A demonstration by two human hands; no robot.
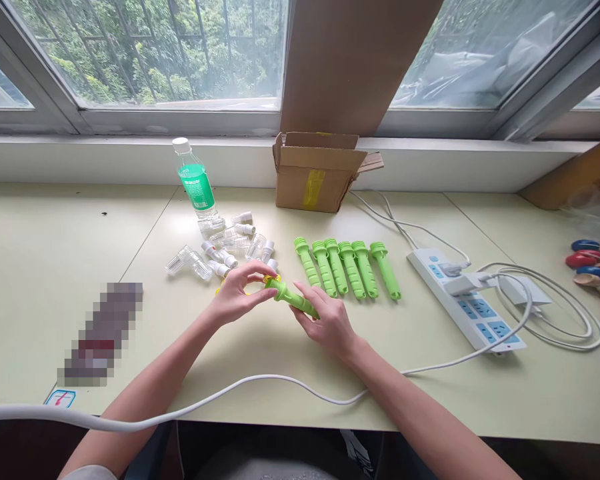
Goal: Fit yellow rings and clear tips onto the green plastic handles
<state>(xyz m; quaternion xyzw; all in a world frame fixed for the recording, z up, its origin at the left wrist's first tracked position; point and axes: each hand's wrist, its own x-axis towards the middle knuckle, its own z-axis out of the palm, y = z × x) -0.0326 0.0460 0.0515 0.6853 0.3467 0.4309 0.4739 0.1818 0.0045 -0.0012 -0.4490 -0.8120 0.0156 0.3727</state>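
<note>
My right hand [327, 320] grips the shaft of a green ribbed plastic piece [293, 297] just above the table. My left hand [237, 293] pinches its wide head end, where a small yellow ring [269, 279] shows by my fingertips. To the right of my hands, several matching green pieces [350, 267] lie side by side in a row. Behind my left hand, several small clear plastic connectors [220, 250] lie scattered on the table.
A bottle with a green label [195, 180] and an open cardboard box [315, 170] stand near the windowsill. A white power strip [463, 300] with cables lies at the right, and one white cable [260, 387] crosses the pale table [55, 253] near its front edge. Coloured wooden items [595, 267] sit far right.
</note>
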